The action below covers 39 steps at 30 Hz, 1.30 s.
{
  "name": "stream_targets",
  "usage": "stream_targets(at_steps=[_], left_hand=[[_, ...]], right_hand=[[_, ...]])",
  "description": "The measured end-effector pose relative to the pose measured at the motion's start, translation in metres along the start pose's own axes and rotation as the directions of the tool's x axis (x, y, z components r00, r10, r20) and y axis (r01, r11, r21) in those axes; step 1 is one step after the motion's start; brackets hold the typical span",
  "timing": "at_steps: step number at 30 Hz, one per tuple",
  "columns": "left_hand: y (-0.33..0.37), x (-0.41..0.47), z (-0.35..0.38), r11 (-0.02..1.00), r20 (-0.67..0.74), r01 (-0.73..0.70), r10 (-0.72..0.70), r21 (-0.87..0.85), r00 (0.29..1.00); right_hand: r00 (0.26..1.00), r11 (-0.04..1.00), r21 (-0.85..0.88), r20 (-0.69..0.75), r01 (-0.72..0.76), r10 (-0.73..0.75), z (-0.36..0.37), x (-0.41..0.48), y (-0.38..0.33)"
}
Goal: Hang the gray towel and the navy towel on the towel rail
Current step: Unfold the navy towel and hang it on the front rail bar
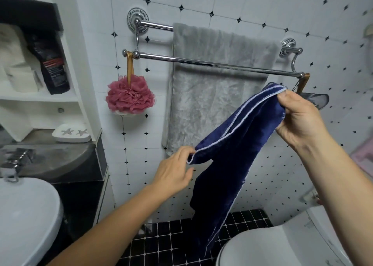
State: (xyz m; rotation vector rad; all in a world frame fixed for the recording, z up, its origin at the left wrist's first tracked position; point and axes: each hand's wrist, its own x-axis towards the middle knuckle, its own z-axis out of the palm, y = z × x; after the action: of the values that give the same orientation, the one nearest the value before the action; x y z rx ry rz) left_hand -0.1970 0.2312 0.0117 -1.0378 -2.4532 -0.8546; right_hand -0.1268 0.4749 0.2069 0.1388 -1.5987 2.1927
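Navy towel (232, 144): below front bar of towel rail (201, 63), pinched by left hand (173, 171) and right hand (298, 116). Gray towel (212, 88) hung behind. Advice: spread hem, drape evenly over front bar.

Chrome towel rail (212, 64) on tiled wall; gray towel (212, 96) draped over its back bar

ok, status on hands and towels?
Both hands pinch navy towel: left hand at lower edge, right hand at upper corner. Gray towel on back bar. Front bar bare.

gray towel (218, 80) on towel rail (157, 26) — behind navy towel (238, 144)
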Motion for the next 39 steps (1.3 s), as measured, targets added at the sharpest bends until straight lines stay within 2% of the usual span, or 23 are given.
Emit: stream_targets(at_steps=[8, 11, 14, 16, 18, 20, 21, 22, 24, 26, 28, 30, 32, 34, 35, 37, 38, 39], left_hand=[[0.005, -0.011, 0.004, 0.941, -0.016, -0.315, 0.319, 0.123, 0.948], [0.006, -0.012, 0.010, 0.891, 0.061, -0.377, 0.374, 0.254, 0.925], [-0.003, -0.014, 0.009, 0.883, 0.144, -0.267, 0.229, 0.386, 0.963], [-0.014, -0.014, 0.007, 0.924, 0.154, -0.143, 0.093, 0.355, 0.984], [-0.026, -0.009, -0.004, 0.987, 0.109, 0.087, -0.102, 0.135, 0.989], [-0.038, 0.002, -0.028, 0.949, 0.015, 0.274, -0.275, -0.157, 0.961], [-0.044, 0.009, -0.044, 0.918, -0.033, 0.306, -0.324, -0.252, 0.945], [-0.050, 0.017, -0.060, 0.900, -0.071, 0.315, -0.351, -0.300, 0.934], [-0.057, 0.034, -0.092, 0.925, -0.103, 0.294, -0.326, -0.242, 0.940], [-0.056, 0.049, -0.116, 0.968, -0.103, 0.247, -0.250, -0.039, 0.963], [-0.050, 0.060, -0.129, 0.964, -0.123, 0.223, -0.206, 0.143, 0.971], [-0.042, 0.069, -0.136, 0.951, -0.166, 0.224, -0.191, 0.212, 0.967], [-0.030, 0.076, -0.139, 0.955, -0.225, 0.236, -0.194, 0.179, 0.955], [-0.026, 0.084, -0.141, 0.958, -0.302, 0.267, -0.226, 0.104, 0.926], [-0.026, 0.087, -0.143, 0.951, -0.341, 0.297, -0.255, 0.079, 0.905], [-0.030, 0.090, -0.145, 0.928, -0.389, 0.364, -0.308, 0.077, 0.868], [-0.032, 0.090, -0.145, 0.919, -0.402, 0.384, -0.319, 0.093, 0.858], [-0.032, 0.091, -0.144, 0.912, -0.409, 0.395, -0.320, 0.113, 0.855]], right_hand=[[0.999, 1.000, 0.004, -0.051, 0.004, -0.003, 0.000, -0.007, -0.002], [0.997, 1.000, -0.009, -0.075, 0.004, -0.005, 0.004, -0.011, -0.001], [0.997, 0.999, -0.043, -0.077, 0.003, -0.007, 0.006, -0.015, -0.002], [0.998, 0.998, -0.070, -0.069, -0.002, -0.003, 0.004, -0.018, -0.003], [0.997, 0.994, -0.110, -0.073, -0.012, 0.004, -0.001, -0.020, -0.004], [0.992, 0.970, -0.239, -0.123, -0.034, 0.004, -0.013, -0.023, -0.003], [0.986, 0.932, -0.356, -0.165, -0.060, 0.001, -0.020, -0.025, -0.001], [0.979, 0.870, -0.483, -0.205, -0.097, -0.004, -0.028, -0.027, 0.001], [0.968, 0.740, -0.656, -0.248, -0.147, -0.027, -0.042, -0.030, 0.008], [0.969, 0.653, -0.738, -0.246, -0.170, -0.026, -0.055, -0.032, 0.012], [0.965, 0.586, -0.779, -0.262, -0.223, 0.020, -0.065, -0.030, 0.016], [0.945, 0.563, -0.773, -0.324, -0.292, 0.045, -0.069, -0.021, 0.022], [0.920, 0.645, -0.681, -0.380, -0.347, 0.094, -0.064, -0.013, 0.028], [0.934, 0.727, -0.591, -0.279, -0.349, 0.221, -0.058, -0.014, 0.032], [0.936, 0.747, -0.570, -0.139, -0.343, 0.324, -0.058, -0.018, 0.035], [0.852, 0.771, -0.532, 0.160, -0.351, 0.499, -0.061, -0.029, 0.040], [0.830, 0.789, -0.510, 0.229, -0.343, 0.509, -0.065, -0.031, 0.042], [0.862, 0.814, -0.482, 0.204, -0.324, 0.464, -0.070, -0.026, 0.045]])
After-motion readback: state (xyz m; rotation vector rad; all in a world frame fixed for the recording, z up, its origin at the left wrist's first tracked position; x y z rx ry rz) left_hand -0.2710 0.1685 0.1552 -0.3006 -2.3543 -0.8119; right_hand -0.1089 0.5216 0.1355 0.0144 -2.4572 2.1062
